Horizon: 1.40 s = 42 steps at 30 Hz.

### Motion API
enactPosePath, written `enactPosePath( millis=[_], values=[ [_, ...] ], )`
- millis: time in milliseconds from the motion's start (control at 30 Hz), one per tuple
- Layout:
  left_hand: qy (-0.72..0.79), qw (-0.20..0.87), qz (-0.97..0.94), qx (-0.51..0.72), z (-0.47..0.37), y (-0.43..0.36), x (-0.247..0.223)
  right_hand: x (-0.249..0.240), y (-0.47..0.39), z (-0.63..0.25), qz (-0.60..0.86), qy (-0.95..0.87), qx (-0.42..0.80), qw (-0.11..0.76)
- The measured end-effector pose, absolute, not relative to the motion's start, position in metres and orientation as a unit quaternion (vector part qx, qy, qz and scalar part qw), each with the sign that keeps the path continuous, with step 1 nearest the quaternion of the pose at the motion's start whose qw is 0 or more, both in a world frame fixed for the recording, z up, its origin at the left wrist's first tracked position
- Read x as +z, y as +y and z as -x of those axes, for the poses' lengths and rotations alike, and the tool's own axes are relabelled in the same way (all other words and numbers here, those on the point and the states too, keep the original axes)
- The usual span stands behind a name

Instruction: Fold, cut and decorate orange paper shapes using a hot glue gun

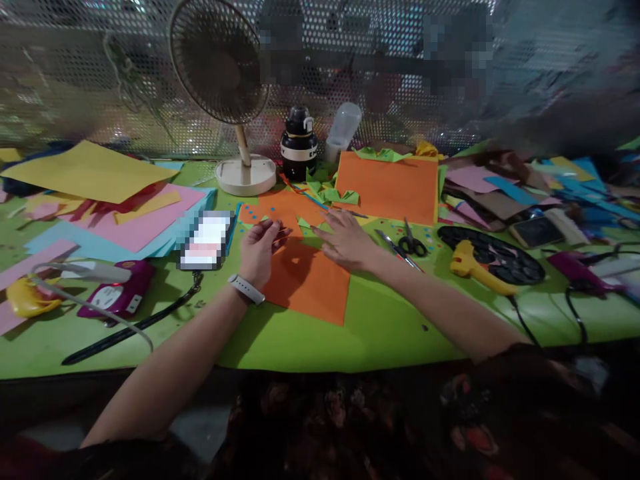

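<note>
Curling its fingers beside the orange sheet (310,287), the left hand (261,248) hides whether it grips anything; the right hand (347,241) spreads loosely at the sheet's far edge. That sheet lies on the green bench (385,333), scissors (413,244) and a yellow glue gun (473,268) to the right

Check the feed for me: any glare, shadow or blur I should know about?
Head view: the phone screen is bright and pixelated, unreadable; head view: a soft shadow darkens the orange sheet between the left hand and right hand; head view: the upper right corner is murky and smeared, and the clothing at the bottom sinks into darkness.
</note>
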<state>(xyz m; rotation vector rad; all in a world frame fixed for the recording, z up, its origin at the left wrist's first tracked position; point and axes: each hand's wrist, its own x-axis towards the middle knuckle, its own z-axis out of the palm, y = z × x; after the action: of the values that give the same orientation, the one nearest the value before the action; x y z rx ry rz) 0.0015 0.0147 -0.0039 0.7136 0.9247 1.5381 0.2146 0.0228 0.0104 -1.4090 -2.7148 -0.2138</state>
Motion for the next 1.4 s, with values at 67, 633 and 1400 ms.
enactPosePath(
  millis=[67, 633, 1400],
  values=[
    [0.391, 0.574, -0.303, 0.653, -0.002, 0.014, -0.004, 0.006, 0.028, -0.205, 0.454, -0.887, -0.081, 0.031],
    [0.39, 0.583, -0.301, 0.645, -0.005, 0.013, -0.004, -0.005, 0.041, -0.196, 0.451, -0.888, -0.04, 0.081],
    [0.416, 0.647, -0.394, 0.503, -0.02, -0.013, -0.003, 0.008, -0.007, -0.214, 0.43, -0.857, 0.096, 0.268]
  ],
)
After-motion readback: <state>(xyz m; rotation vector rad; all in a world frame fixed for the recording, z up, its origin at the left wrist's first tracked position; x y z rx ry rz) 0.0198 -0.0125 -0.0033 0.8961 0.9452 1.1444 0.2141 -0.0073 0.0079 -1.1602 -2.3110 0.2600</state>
